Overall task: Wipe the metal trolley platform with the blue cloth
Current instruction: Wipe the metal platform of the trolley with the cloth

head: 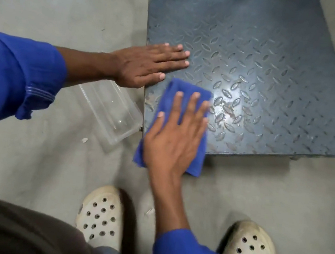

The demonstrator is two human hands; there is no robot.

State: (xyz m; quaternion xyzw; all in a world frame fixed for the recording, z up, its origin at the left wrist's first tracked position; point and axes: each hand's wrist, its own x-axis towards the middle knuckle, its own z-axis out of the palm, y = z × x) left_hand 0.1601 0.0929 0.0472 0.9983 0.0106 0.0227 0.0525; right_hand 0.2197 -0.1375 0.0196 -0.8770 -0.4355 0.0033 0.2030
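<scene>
One dark blue-grey metal trolley platform [254, 63] with a raised diamond tread pattern lies low on the grey concrete floor [31, 163], filling the far right of the scene. Its near left corner shows rust-coloured spots and a bright glare of reflected light just right of the cloth.

One blue rectangular cloth [169, 101] lies flat on that near left corner. Its far part rests on the tread plate, while its near end hangs past the platform's near edge over the floor. The right hand [173, 140] lies palm down on top of the cloth with its fingers spread and straight, pressing rather than clutching; nothing is pinched between the fingers. The fingertips look slightly blurred.

The left hand [146, 65] lies flat and empty on the platform's left edge, farther away than the cloth, fingers together and pointing right, the thumb near the cloth's far left corner without touching it. Both arms wear blue sleeves [17, 74].

One clear plastic rectangular container [111, 109] sits on the floor just left of the platform's near left corner, partly under the left wrist. It looks empty.

Two off-white perforated clogs [100, 218] stand on the floor at the near edge, one left of the right forearm and one to its right.
</scene>
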